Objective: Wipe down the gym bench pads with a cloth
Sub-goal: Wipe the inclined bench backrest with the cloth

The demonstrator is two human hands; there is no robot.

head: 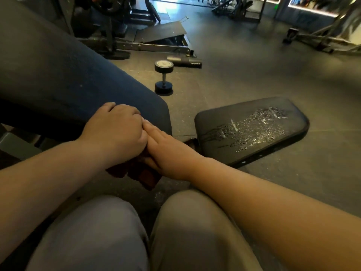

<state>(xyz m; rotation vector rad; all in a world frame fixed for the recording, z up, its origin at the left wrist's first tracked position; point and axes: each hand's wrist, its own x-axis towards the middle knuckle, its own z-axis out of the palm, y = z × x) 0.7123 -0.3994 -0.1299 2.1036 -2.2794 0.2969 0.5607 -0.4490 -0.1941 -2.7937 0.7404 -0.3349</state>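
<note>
The person wears grey trousers (93, 235) of smooth, plain cloth with soft folds. The left leg reads as a cool, bluish grey, the right leg (195, 231) as a warmer, greenish grey. The left forearm (48, 173) and right forearm (263, 196) are bare to the frame's edge. The left hand (117, 130) and right hand (166, 151) are bare too, with short nails.
</note>
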